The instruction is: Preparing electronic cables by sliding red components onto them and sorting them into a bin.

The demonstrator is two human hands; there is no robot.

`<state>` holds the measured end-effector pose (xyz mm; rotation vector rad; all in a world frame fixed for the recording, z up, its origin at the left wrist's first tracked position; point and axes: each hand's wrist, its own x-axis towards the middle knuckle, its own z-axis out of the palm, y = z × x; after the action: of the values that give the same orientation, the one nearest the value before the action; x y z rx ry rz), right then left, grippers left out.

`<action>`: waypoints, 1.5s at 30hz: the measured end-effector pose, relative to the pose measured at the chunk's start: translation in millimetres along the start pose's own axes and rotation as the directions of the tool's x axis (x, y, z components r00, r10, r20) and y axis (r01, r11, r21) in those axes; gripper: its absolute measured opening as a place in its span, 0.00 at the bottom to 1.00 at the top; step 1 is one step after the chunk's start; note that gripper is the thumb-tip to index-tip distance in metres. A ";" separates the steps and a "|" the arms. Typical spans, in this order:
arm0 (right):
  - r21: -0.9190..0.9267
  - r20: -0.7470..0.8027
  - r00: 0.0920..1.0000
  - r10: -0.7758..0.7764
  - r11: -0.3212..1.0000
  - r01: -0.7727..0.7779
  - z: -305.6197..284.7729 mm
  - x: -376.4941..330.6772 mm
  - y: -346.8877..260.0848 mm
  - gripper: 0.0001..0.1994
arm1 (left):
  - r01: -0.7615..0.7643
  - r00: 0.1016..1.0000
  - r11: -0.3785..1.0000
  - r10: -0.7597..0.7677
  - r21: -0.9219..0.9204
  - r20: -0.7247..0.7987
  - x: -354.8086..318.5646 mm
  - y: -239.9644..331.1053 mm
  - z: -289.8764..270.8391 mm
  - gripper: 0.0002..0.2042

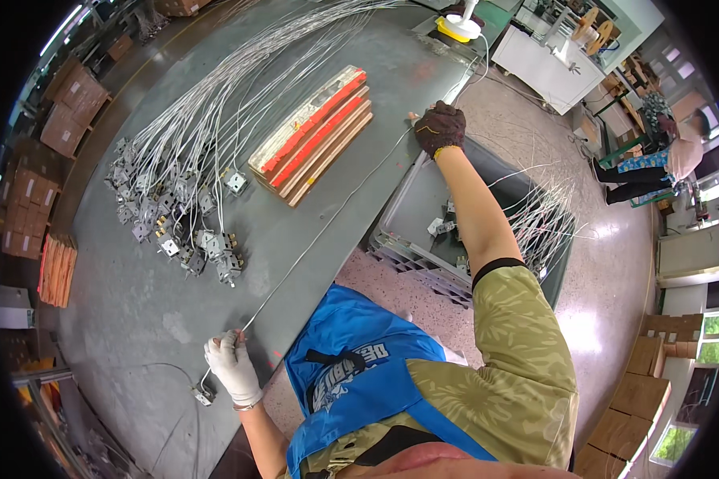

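Note:
A thin whitish wire stretches taut and slantwise over the grey table between my two hands. My left hand, in a white glove, pinches its near end by the front of the table. From under that hand a short length leads to a small metal box-shaped part lying on the tabletop. My right hand, in a dark brown glove, is closed round the wire's far end at the table's right edge. Its fingertips are partly hidden.
Left of the wire lie stacked wooden strips with red faces. Beyond them sits a heap of similar metal parts with long white wires. A grey crate stands below my right arm. A person sits far right.

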<state>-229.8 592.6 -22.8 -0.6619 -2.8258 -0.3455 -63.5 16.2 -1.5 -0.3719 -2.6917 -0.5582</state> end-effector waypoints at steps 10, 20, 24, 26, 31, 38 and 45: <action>0.027 -0.074 0.994 -0.075 0.997 0.077 20.1 12.7 -6.7 0.24 | 0.105 0.992 0.994 -0.102 -0.036 0.074 -32.9 9.4 -13.0 0.06; -0.215 0.162 0.951 -0.264 0.931 0.295 54.5 49.8 45.8 0.31 | 0.151 0.987 0.985 -0.146 -0.087 0.061 -64.6 21.1 -18.7 0.08; -0.230 0.158 0.949 -0.273 0.925 0.304 52.1 49.4 32.0 0.30 | 0.167 0.985 0.983 -0.164 -0.073 0.048 -72.9 18.7 -16.8 0.08; -0.289 0.153 0.903 -0.402 0.856 0.430 57.2 49.2 38.3 0.28 | 0.176 0.983 0.982 -0.172 -0.067 0.066 -71.5 17.4 -20.5 0.08; -0.321 0.227 0.900 -0.373 0.843 0.431 17.3 27.7 9.7 0.22 | 0.187 0.972 0.981 -0.177 -0.056 0.152 -69.3 20.6 -29.0 0.05; -0.250 0.263 0.922 -0.284 0.903 0.349 41.5 46.4 34.9 0.26 | 0.169 0.977 0.983 -0.158 -0.069 0.140 -67.7 21.9 -28.0 0.05; 0.355 -0.436 0.872 -0.222 0.848 0.393 -54.3 -70.1 -50.6 0.19 | 0.160 0.982 0.984 -0.150 -0.077 0.117 -70.8 19.1 -25.6 0.06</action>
<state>-183.2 505.1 1.3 -0.0216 -2.4898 0.1091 13.9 9.6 -1.7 -0.2220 -2.8265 -0.7211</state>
